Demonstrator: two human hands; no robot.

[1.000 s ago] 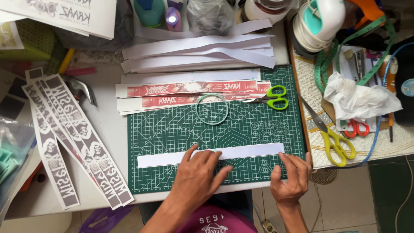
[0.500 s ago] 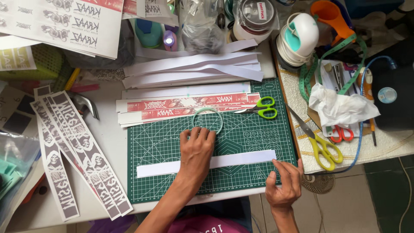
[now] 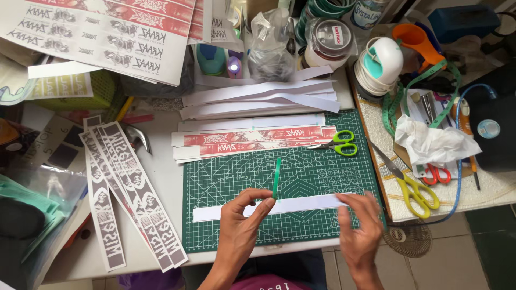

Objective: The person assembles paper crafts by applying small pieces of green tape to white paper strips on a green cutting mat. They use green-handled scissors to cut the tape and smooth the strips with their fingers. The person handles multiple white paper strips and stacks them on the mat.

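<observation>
Up off the mat came the green tape ring (image 3: 276, 178), pinched in the left hand (image 3: 239, 223).
Right hand (image 3: 359, 228) presses flat, fingers spread, on the white paper strip (image 3: 301, 204); keep it still and the ring upright.

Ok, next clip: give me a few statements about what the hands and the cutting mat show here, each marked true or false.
1. The left hand pinches a thin green ring standing on edge. True.
2. The right hand holds the yellow-handled scissors. False: it rests on the right end of the white paper strip; those scissors lie off the mat to the right.
3. The white paper strip lies across the green cutting mat. True.
4. The green-handled scissors lie at the mat's lower left corner. False: they lie at its upper right, beside the red printed strips.
</observation>
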